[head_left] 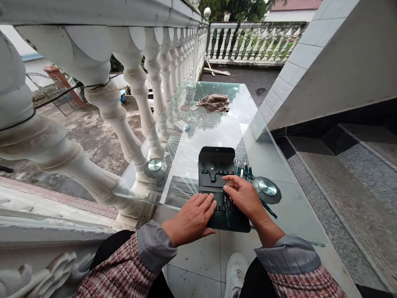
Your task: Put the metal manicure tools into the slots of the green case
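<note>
An opened black case (216, 156) with rows of elastic loops lies on the glass table near its front edge. My left hand (194, 216) rests on the lower left part of the case, fingers extended and holding nothing. Over the case's right side is my right hand (243, 195), its thumb and index finger bent toward each other near slim tools in the loops; whether it grips one is too small to tell. A green slim tool (227, 211) sits in the lower half. Several small green and metal tools (245, 170) lie just right of the case.
The glass table (192, 145) has round metal discs at left (155, 164) and right (267, 187). A crumpled brown cloth (214, 102) and a small white-blue packet (182, 125) lie farther back. Another green tool (269, 209) is right of my right hand. A white balustrade stands left, steps right.
</note>
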Motion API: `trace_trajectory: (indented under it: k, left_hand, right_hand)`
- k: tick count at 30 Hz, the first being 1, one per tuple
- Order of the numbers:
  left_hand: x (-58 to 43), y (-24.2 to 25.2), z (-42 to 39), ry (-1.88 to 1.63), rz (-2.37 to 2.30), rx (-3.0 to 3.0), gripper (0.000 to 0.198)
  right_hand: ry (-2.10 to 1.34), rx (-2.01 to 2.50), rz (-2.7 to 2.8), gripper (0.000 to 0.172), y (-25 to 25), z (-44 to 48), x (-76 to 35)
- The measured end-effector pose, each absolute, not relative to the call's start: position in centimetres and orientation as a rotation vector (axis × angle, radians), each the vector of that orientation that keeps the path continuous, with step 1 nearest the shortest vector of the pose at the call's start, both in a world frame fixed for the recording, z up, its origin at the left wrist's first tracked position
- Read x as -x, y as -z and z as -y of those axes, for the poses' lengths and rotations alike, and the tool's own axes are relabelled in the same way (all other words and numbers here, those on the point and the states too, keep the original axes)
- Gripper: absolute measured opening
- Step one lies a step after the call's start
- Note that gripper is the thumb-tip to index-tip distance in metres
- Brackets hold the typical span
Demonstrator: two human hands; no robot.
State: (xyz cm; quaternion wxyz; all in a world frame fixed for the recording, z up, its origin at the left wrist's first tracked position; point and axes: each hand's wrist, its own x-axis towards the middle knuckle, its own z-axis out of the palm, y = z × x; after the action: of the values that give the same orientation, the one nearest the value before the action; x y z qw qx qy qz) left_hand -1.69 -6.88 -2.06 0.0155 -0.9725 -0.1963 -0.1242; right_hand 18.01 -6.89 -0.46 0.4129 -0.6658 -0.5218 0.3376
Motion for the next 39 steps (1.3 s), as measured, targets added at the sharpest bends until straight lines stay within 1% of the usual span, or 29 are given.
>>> trace_trajectory:
  k: [3,5,10,13,18,25,31,34,39]
  left_hand:
    - [1.7,2.1,6.9,0.379,0.623,3.032,0.076]
    - [1.7,2.2,6.9,0.377,0.631,3.036,0.077]
    - [1.7,2.3,6.9,0.392,0.631,3.04,0.077]
    - [1.7,2.3,6.8,0.397,0.629,3.037,0.078]
    - [1.7,2.2,6.9,0.382,0.631,3.04,0.079]
    - [1.6,2.2,6.9,0.391,0.628,3.039,0.077]
    - [1.6,2.1,6.8,0.395,0.614,3.034,0.077]
    - [1.6,1.9,6.9,0.373,0.625,3.027,0.078]
    - [1.6,1.8,6.9,0.342,0.638,3.019,0.077]
  right_hand:
    - [-0.846,1.704,1.379,0.03,0.6,6.8,-18.2]
    - [-0.785,1.729,1.474,0.028,0.7,6.9,-18.2]
    - [-0.409,1.702,1.789,0.023,0.6,7.4,-18.4]
    - [-0.282,1.699,1.932,0.024,0.5,7.8,-18.7]
    - [-0.231,1.655,2.033,0.023,0.3,8.2,-19.1]
    - [-0.3,1.574,2.125,0.021,0.4,8.4,-19.4]
    - [-0.344,1.562,2.05,0.021,0.0,8.6,-19.2]
    - [-0.281,1.607,1.836,0.024,-1.0,9.0,-20.2]
    - [-0.112,1.876,1.381,0.029,-1.7,9.8,-24.8]
